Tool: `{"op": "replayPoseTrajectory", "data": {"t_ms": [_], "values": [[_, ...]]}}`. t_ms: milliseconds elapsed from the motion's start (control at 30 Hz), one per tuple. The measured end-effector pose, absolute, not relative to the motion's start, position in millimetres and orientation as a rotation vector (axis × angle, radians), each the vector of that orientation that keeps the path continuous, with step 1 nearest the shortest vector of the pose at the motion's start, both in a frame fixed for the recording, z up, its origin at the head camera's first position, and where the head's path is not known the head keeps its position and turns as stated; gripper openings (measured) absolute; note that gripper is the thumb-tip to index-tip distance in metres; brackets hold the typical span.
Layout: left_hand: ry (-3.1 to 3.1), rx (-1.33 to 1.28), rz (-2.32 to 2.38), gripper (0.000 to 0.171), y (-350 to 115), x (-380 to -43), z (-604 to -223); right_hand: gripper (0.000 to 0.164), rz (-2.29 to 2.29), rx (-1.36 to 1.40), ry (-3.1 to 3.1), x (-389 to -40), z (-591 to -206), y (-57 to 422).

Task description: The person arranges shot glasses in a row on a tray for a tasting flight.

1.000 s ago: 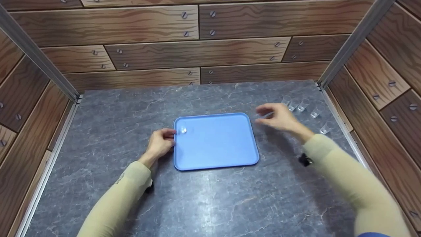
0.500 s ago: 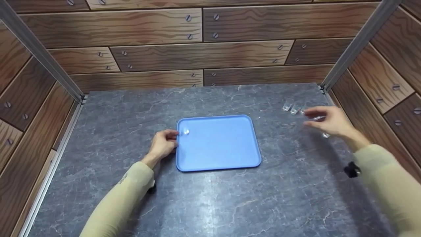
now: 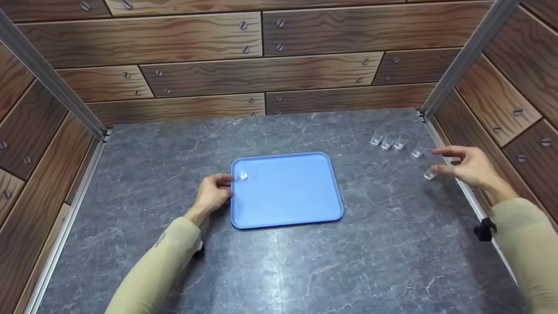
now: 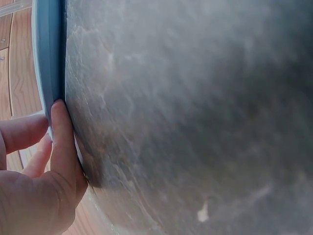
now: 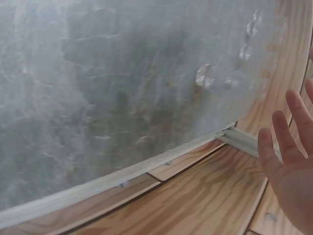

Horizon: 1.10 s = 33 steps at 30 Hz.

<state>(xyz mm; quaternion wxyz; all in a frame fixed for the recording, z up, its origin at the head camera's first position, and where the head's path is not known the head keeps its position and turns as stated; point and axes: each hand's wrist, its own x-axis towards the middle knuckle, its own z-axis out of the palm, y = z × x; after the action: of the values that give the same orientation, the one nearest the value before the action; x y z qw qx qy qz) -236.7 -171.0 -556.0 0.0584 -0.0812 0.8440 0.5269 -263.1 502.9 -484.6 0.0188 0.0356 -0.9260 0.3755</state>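
Observation:
A blue tray (image 3: 287,189) lies flat in the middle of the table. My left hand (image 3: 213,192) pinches its left rim; in the left wrist view the tray's rim (image 4: 48,58) runs in between the fingers and thumb. One small clear shot glass (image 3: 243,175) stands inside the tray near the left rim. My right hand (image 3: 471,168), fingers spread and nothing held, hovers by the nearest shot glass (image 3: 430,174) at the far right. Whether it touches that glass I cannot tell in the head view; in the right wrist view the fingers (image 5: 288,142) are extended, apart from the glasses.
Several more clear shot glasses stand in a loose line toward the back right, among them one glass (image 3: 417,151) close to my right fingertips. Wood-patterned walls (image 3: 322,74) and metal rails bound the grey marbled table (image 3: 287,270) at the back and sides.
My right hand has moved right, from near the tray's right edge to beside the nearest glass at the right. The left hand and the tray stay in place.

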Motion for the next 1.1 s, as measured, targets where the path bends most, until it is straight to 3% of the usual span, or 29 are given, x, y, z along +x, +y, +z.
{"op": "replayPoseTrajectory", "data": {"t_ms": [533,700,1100], "values": [[2.585,-0.245,1.573,0.048,-170.5,-235.4,-556.6,0.049,1.291,0.011,-2.808,-257.9,-521.2,520.6],[2.591,-0.246,1.570,0.049,-171.4,-236.3,-555.8,0.039,1.390,-0.056,-2.763,-257.4,-524.3,519.2],[2.614,-0.213,1.571,0.048,-171.4,-235.4,-556.6,0.031,1.494,-0.169,-2.732,-260.8,-531.7,518.0]]}}
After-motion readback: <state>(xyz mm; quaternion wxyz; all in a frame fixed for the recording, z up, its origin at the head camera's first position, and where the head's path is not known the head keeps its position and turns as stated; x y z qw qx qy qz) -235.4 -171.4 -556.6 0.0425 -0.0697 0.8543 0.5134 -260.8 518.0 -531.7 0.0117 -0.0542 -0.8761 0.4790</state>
